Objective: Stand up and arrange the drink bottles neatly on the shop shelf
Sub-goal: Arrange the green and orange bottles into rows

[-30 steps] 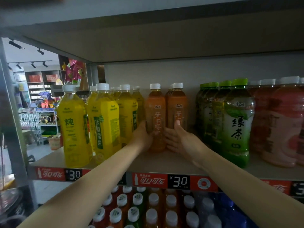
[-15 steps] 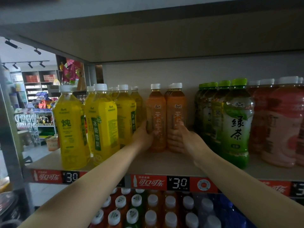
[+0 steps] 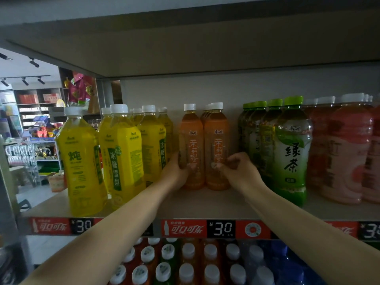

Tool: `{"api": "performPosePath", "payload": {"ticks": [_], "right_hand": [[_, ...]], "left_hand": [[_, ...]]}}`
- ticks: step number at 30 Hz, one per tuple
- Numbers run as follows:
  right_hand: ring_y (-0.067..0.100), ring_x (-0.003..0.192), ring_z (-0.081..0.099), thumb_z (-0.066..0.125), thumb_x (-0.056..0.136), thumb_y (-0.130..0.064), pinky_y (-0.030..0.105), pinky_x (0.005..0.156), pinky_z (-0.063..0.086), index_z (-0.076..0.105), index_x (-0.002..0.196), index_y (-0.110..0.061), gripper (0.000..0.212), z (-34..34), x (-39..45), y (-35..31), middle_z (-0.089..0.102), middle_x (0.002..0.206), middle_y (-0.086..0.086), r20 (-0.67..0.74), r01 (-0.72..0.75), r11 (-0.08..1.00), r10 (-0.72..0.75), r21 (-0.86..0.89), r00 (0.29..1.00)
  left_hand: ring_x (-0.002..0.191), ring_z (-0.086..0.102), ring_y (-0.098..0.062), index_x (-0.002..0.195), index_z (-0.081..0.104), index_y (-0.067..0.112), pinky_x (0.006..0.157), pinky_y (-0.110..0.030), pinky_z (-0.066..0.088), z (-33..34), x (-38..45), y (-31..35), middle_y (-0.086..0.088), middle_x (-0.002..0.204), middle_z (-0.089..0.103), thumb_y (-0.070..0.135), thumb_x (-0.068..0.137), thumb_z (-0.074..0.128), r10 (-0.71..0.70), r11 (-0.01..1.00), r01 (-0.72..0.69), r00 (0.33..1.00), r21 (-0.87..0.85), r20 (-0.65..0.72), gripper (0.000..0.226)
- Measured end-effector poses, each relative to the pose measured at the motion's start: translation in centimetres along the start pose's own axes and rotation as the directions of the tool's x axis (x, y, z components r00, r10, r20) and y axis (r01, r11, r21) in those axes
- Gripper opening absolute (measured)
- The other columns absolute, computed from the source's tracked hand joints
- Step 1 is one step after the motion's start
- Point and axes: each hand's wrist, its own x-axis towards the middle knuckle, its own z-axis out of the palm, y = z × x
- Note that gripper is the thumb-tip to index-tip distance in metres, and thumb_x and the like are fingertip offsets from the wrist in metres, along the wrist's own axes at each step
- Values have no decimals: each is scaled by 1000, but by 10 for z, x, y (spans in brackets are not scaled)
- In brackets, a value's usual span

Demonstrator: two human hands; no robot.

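Note:
Two orange tea bottles with white caps stand upright side by side on the shelf board (image 3: 205, 204). My left hand (image 3: 174, 173) grips the lower part of the left orange bottle (image 3: 191, 140) from its left side. My right hand (image 3: 238, 171) holds the lower right side of the right orange bottle (image 3: 217, 138), fingers curled against its label. More orange bottles stand hidden behind the right one. Yellow pear-drink bottles (image 3: 123, 153) stand to the left, green tea bottles (image 3: 290, 149) to the right.
Pink-red bottles (image 3: 345, 149) fill the shelf's far right. The foremost yellow bottle (image 3: 82, 161) stands near the front edge at left. Price strips (image 3: 220, 229) run along the shelf front. Capped bottles (image 3: 187, 270) fill the shelf below. The shelf above hangs low overhead.
My right hand went from open beside the right orange bottle to curled on it. The two orange bottles now stand closer together, side by side.

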Motion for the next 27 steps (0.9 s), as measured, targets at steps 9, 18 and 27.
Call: {"api": "performPosePath", "payload": {"ticks": [9, 18, 27], "right_hand": [[25, 117, 54, 69, 79, -40, 35, 92, 45, 46, 128, -15, 60, -6, 26, -5, 56, 129, 6, 136, 127, 950, -91, -285, 986], [25, 118, 53, 65, 83, -40, 39, 93, 45, 42, 130, -21, 56, -2, 33, 8, 55, 130, 4, 108, 110, 963, -85, -245, 990], [24, 129, 42, 66, 84, -28, 34, 101, 36, 27, 141, -23, 69, -1, 33, 6, 44, 141, 3, 267, 13, 999, -23, 40, 963]], "left_hand": [[130, 44, -28, 145, 27, 21, 107, -43, 37, 0, 0, -2, -5, 144, 44, 35, 88, 60, 20, 1000, -20, 1000, -10, 2, 67], [128, 46, -26, 143, 29, 23, 105, -37, 37, -1, -1, 0, -3, 142, 46, 37, 89, 58, 51, 998, -52, 999, 40, 18, 63], [129, 44, -25, 146, 25, 25, 103, -32, 35, -2, 3, 2, -2, 144, 45, 38, 90, 57, 15, 999, -18, 998, 46, 63, 66]]}}
